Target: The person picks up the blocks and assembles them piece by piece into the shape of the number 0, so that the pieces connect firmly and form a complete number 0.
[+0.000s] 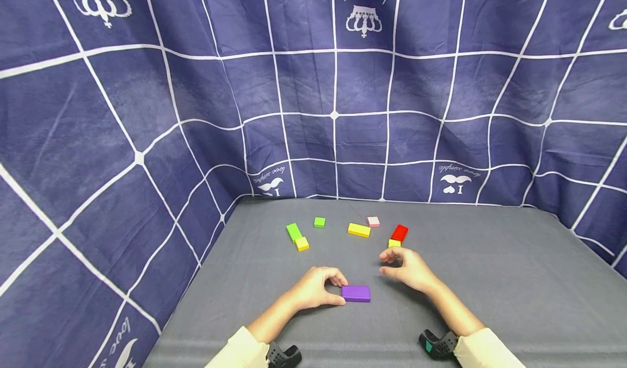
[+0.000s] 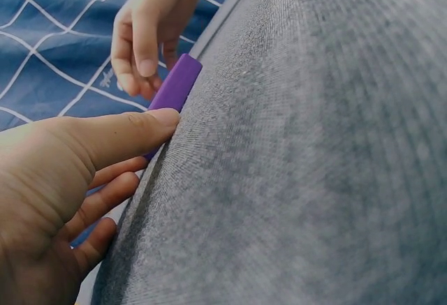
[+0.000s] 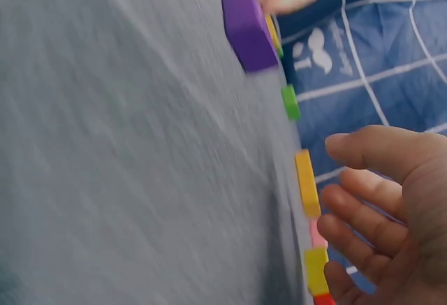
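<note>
A flat purple block (image 1: 356,293) lies on the grey table in front of the person. The left hand (image 1: 318,289) pinches its left end between thumb and fingers; in the left wrist view the thumb lies along the near side of the purple block (image 2: 176,85). To the right, the right hand (image 1: 409,270) hovers over the table with bent, parted fingers and nothing between them. Just beyond its fingertips sit a small yellow block (image 1: 394,243) and a red block (image 1: 399,232). In the right wrist view the right hand (image 3: 391,207) shows spread fingers.
Further back on the table (image 1: 490,270) lie a long green block (image 1: 294,232), an orange-yellow block (image 1: 302,244), a small green block (image 1: 319,222), a long yellow block (image 1: 359,230) and a pink block (image 1: 373,221). A blue checked curtain (image 1: 303,85) hangs behind and on the left.
</note>
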Available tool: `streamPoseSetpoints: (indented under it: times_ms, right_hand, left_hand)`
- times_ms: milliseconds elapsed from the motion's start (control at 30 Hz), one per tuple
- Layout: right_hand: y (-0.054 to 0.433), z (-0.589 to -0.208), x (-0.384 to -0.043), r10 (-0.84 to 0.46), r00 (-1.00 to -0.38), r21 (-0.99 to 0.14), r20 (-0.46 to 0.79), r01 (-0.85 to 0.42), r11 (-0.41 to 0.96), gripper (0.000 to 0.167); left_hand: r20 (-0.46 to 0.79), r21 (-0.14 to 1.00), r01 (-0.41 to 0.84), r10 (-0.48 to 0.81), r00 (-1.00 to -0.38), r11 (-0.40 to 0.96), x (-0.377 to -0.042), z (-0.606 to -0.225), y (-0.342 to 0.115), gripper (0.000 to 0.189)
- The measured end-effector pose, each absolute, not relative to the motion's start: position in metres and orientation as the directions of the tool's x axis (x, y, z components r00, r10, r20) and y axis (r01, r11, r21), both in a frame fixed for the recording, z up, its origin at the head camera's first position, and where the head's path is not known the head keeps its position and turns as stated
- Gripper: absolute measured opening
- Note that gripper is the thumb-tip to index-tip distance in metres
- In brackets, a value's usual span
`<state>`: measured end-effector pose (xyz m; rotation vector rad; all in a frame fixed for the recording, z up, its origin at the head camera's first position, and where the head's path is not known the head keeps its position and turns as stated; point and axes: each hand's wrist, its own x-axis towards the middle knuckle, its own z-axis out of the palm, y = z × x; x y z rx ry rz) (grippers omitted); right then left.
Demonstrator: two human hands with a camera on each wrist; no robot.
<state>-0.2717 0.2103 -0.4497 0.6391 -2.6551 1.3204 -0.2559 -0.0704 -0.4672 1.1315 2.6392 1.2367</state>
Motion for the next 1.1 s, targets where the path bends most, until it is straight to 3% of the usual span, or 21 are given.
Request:
streamPoseSetpoints:
  times_ms: [433, 1100]
  right_hand:
    - [0.234, -0.448, -0.302, -0.246, -0.926, -0.721, 0.286, -0.377, 0.581, 0.022]
    - [0.24, -0.45, -0.319, -0.19, -0.936, -0.645, 0.298, -0.344, 0.682, 0.022]
  left_hand:
    - [0.27, 0.673, 0.607, 0.624, -0.734, 0.423, -0.257, -0.468, -0.07, 0.031]
    - [0.272, 0.68, 0.602, 0.618, -0.737, 0.419, -0.256, -0.467, -0.07, 0.032]
